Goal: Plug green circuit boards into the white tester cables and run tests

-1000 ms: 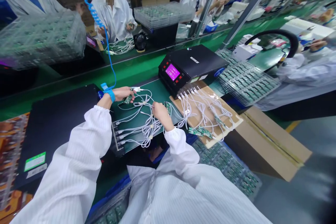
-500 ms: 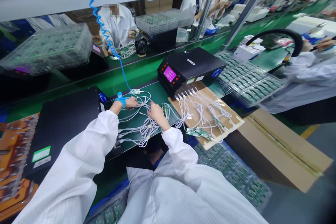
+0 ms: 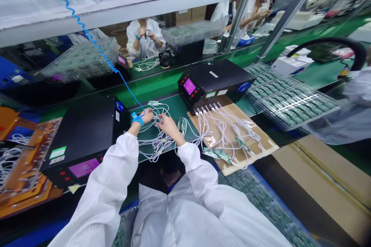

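Observation:
My left hand (image 3: 147, 115), with a blue wrist strap (image 3: 137, 119), is closed among white cables (image 3: 159, 141) on the green bench. What its fingers hold is too small to make out. Close beside it, my right hand (image 3: 168, 125) reaches in from the right, thumb and fingers closed on a white cable (image 3: 158, 117). Just beyond both hands lies a small green circuit board (image 3: 153, 103) with a cable attached. Another circuit board (image 3: 182, 124) rests to the right of my right hand.
A black tester (image 3: 220, 77) with a lit screen stands behind a cardboard sheet (image 3: 199, 117) carrying cables and circuit boards (image 3: 223, 156). Another black tester (image 3: 87, 135) is at left. Trays of boards (image 3: 290, 104) sit at right. A blue coiled cord (image 3: 87, 32) hangs across. A co-worker (image 3: 145, 38) sits opposite.
The view has shifted, showing more of the left tester. My right hand has moved left, closer to my left hand. The co-worker opposite has raised both hands.

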Tool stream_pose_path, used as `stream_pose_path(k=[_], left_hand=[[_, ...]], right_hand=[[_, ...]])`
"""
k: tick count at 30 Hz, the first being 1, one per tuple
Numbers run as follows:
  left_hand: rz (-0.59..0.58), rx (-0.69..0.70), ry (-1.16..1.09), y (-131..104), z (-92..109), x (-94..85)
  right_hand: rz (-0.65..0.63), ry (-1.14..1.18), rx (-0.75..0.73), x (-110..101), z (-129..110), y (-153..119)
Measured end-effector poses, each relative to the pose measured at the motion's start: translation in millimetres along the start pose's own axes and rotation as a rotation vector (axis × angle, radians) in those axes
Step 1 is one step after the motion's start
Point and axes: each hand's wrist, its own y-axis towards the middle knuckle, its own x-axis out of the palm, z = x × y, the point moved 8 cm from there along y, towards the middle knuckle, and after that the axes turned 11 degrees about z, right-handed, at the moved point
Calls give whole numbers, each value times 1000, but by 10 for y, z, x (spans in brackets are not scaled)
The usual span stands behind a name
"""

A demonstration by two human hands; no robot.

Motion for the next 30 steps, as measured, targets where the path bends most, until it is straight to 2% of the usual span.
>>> stream_pose_path(k=[5,7,9,11,16,19,24,30], left_hand=[[271,28,-162,-197,2,-291],[371,63,-368,-312,22,-402],[428,80,-684,-412,18,-481],[447,75,-944,-482,-10,-517],[506,92,-1133,-619,-80,-548],[537,159,-1276,-699,-74,-556],[549,205,-1394,-755,-27,-533],[531,175,-1455,-738,-37,-506]], right_hand=[[95,218,-55,-128,-63,-31],[128,333,-87,-164,-122,-63],[166,408,-116,-194,-181,-109],[207,461,-138,-210,-221,-166],[293,580,-114,-179,-174,-290],[366,545,-157,-195,-177,-330],[422,453,-345,-220,-342,-367],[475,442,-358,-244,-356,-368]])
